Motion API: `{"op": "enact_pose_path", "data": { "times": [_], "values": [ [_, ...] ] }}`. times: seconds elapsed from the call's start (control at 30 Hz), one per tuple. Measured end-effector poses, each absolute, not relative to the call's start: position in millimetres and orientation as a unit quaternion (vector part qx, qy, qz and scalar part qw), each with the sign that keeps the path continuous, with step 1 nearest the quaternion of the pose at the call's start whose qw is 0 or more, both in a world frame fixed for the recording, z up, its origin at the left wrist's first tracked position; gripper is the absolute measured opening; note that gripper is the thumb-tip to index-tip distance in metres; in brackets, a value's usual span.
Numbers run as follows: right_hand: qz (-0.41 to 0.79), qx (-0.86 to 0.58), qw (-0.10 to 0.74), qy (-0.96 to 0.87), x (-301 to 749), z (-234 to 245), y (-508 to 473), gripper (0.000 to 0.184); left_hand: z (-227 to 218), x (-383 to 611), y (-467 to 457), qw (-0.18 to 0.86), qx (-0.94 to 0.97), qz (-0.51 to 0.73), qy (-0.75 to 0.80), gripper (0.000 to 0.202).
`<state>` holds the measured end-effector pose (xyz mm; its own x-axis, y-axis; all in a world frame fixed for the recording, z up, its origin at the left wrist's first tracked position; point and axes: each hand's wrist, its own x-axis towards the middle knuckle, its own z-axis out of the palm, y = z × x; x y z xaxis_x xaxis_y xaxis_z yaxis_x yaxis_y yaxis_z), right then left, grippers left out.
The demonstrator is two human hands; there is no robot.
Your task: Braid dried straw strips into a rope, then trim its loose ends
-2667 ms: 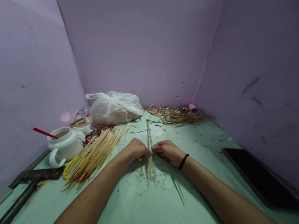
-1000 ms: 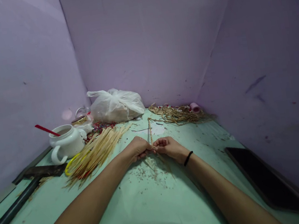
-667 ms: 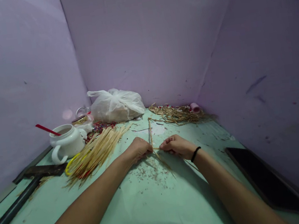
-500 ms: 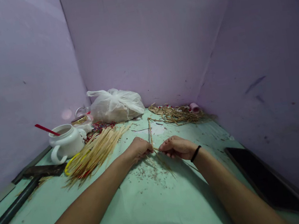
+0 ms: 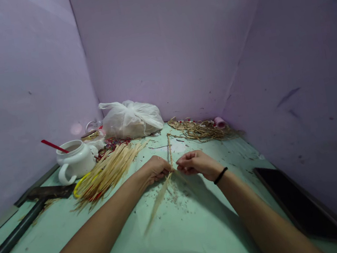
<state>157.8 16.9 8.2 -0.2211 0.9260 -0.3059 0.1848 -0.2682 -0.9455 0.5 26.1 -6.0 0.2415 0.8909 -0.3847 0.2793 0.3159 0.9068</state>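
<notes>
My left hand and my right hand meet at the middle of the pale green table. Both are closed in a pinch on thin straw strands. A braided straw cord runs away from my fingers toward the back wall. One loose straw strand hangs from the pinch and slants toward me and to the left. A black band circles my right wrist. Bits of straw dust lie under my hands.
A bundle of straw strips with a yellow ring lies left. A white mug with a red stick, a plastic bag, tangled straw, a pink spool, a dark tool and a dark slab surround them. Purple walls enclose three sides.
My right hand drew a strand out to the right, then came back close to my left hand. A loose strand now slants down to the left below the pinch.
</notes>
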Motion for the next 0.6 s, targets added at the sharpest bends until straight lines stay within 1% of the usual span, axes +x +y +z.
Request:
{"op": "enact_pose_path", "data": {
  "times": [0.07,0.1,0.17,0.23,0.37,0.47,0.6],
  "values": [
    [0.596,-0.551,0.362,-0.458,158,9,18,0.008,-8,-1,28,0.606,0.521,0.258,0.542,0.013],
    [0.615,-0.543,0.363,-0.441,156,8,18,0.009,-9,-1,28,0.611,0.522,0.259,0.536,0.012],
    [0.665,-0.51,0.334,-0.431,150,3,16,0.01,-11,-1,29,0.614,0.527,0.262,0.526,0.012],
    [0.679,-0.495,0.305,-0.448,143,-2,13,0.01,-11,-2,29,0.611,0.533,0.264,0.522,0.014],
    [0.61,-0.533,0.305,-0.501,137,-8,12,0.016,-11,-2,29,0.605,0.539,0.257,0.528,0.014],
    [0.585,-0.545,0.314,-0.512,138,-9,13,0.017,-11,-1,28,0.596,0.544,0.252,0.534,0.011],
    [0.56,-0.555,0.33,-0.52,137,-11,14,0.015,-8,-1,26,0.547,0.588,0.231,0.549,0.007]
  ]
}}
